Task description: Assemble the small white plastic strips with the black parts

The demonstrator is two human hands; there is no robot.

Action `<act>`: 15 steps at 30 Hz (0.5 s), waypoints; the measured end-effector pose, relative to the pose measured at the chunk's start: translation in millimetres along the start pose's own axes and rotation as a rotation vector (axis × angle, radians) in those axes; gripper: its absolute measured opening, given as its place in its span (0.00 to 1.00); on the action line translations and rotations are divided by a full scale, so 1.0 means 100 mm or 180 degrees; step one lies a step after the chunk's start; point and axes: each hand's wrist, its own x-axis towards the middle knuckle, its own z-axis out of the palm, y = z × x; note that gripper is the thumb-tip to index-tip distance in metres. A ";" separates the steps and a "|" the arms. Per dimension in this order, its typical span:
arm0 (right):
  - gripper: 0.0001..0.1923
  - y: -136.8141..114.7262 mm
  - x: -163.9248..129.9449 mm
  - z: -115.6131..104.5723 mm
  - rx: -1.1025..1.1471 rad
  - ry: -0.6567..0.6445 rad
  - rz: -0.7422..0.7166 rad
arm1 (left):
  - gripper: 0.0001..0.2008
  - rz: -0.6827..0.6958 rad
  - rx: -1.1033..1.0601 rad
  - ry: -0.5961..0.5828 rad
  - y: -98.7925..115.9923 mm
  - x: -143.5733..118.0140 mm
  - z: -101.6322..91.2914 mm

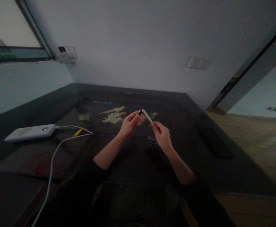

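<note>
We held a slim white pen between our two hands, above the middle of the dark table. It was a thin, pale stick with a short black tip at its upper left end, and it lay tilted, the black end higher and to the left, the white end lower and to the right. The light was dim, so we could not tell whether the black part was a cap or the nib.

Our left hand met the pen at the black end, fingers curled and pressed together around it, thumb and forefinger pinching the tip. Our right hand took the lower white end, its fingertips pinching it from below while the other fingers folded in toward the palm. Both forearms came up out of dark sleeves and the hands stood close together, apart from the table top.

Just under our right hand a small clear ridged object sat on the table; we could not make out what it was. Beyond the hands the table carried a pale bird-and-flower picture under its glossy surface. Well to the left lay a white power bank, flat on the table, with a white cable running from it toward us. On the far wall were a white socket plate and, in the left corner, a socket strip
</note>
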 end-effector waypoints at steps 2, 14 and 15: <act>0.16 0.01 0.00 0.00 -0.0050 0.0034 -0.0013 | 0.24 -0.0002 -0.0001 0.0029 -0.01 0.00 -0.01; 0.10 -0.05 0.00 0.00 0.0548 0.0229 0.0099 | 0.21 -0.0069 0.0009 -0.0076 0.01 -0.03 0.05; 0.09 -0.05 -0.01 0.00 0.0568 0.0259 0.0081 | 0.21 -0.0119 0.0035 -0.0102 0.00 -0.03 0.05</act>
